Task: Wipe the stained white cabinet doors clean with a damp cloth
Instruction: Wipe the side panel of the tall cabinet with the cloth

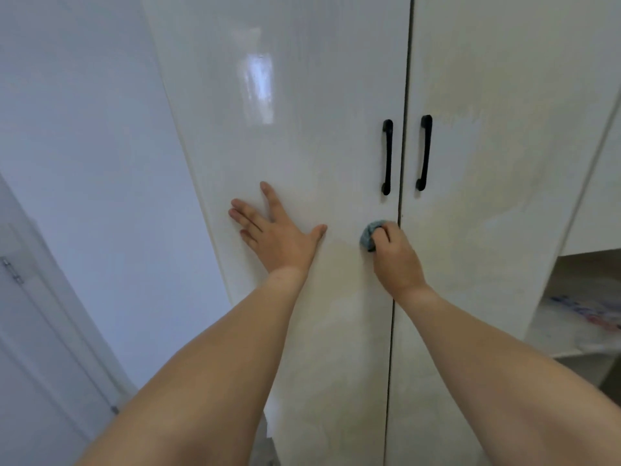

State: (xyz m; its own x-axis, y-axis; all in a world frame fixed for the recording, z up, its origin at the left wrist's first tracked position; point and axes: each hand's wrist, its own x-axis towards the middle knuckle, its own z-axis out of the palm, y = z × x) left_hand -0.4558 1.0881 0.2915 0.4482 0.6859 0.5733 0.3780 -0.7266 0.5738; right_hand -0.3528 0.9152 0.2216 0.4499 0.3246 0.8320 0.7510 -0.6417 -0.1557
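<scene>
Both your hands are up on the left door

Your left hand [275, 235] is pressed flat, fingers spread wide, on the glossy white left cabinet door [302, 129]; your right hand [395, 255] grips a bunched blue-grey cloth [368, 237] against it, just below the black bar handles [387, 157].

plain pale wall [100, 156] at left, bluish in cool light, running down to a white door [37, 348] with a raised frame and a small metal hinge [13, 274] near its upper edge. at right, an open shelf niche [584, 317] in pale board, recessed, with blurred red-and-blue packaging [591, 311] lying on its shelf, too soft to read. soft daylight overall, with a bright window-shaped reflection [258, 85] high up on a glossy surface. floor barely seen, a grey strip [268, 445] at the bottom edge.
</scene>
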